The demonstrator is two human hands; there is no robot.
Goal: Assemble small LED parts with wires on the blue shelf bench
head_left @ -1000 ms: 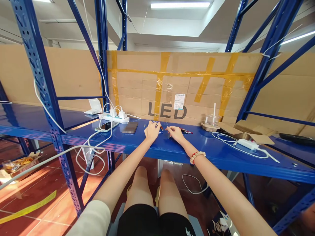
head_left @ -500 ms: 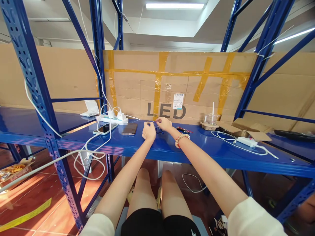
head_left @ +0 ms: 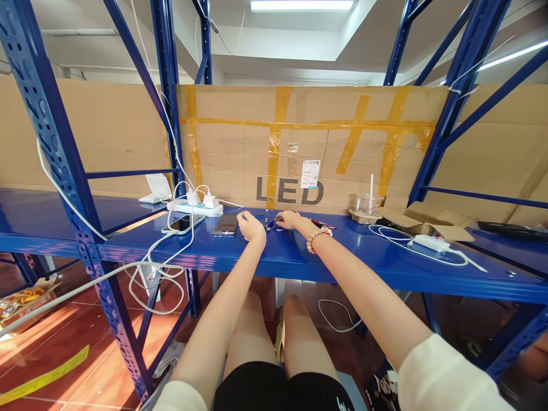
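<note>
My left hand (head_left: pixel 252 227) has its fingers curled closed on the blue shelf (head_left: pixel 351 251); I cannot tell whether they grip anything. My right hand (head_left: pixel 291 220) reaches its fingertips to the small dark parts (head_left: pixel 269 221) lying between both hands, pinched or not I cannot tell. A dark phone (head_left: pixel 225 224) lies just left, red pens (head_left: pixel 322 224) right, and the cardboard wall (head_left: pixel 342 148) stands behind.

A white power strip (head_left: pixel 194 206), a light phone (head_left: pixel 183 224), a dark phone (head_left: pixel 225 225), a plastic cup (head_left: pixel 367 206) and a white adapter (head_left: pixel 423 242) sit on the blue shelf (head_left: pixel 363 258) before taped cardboard (head_left: pixel 240 154).
</note>
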